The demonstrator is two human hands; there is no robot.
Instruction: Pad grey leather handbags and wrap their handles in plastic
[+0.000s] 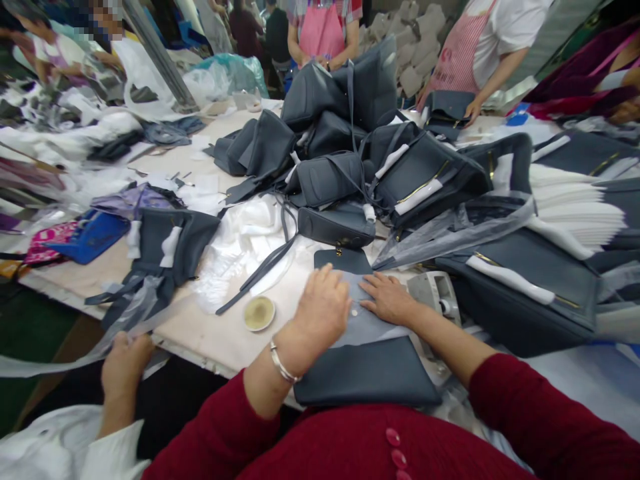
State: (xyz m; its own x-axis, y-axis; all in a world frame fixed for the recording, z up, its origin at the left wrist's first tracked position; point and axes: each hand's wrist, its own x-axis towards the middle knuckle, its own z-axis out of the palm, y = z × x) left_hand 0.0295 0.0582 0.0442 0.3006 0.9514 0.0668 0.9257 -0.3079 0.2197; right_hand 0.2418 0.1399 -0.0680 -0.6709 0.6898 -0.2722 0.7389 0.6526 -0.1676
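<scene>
In the head view, the right hand [393,300] is lying flat, fingers spread, on a translucent sheet [373,328] covering the middle of a dark bag [370,377] at the desk's [215,337] near edge. The left hand [323,308] is bending over the sheet's left side; whether it is gripping anything, one cannot tell. Other bags [330,177] are lying heaped beyond.

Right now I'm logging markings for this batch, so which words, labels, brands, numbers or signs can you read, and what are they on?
No text can be read in this view.
Striped apron: a mark on the front, too blurred to read.
Pink patterned item at left: too blurred to tell whether it bears letters.
Grey sheet and dark flat piece nearest the camera: no lettering I can make out.
</scene>
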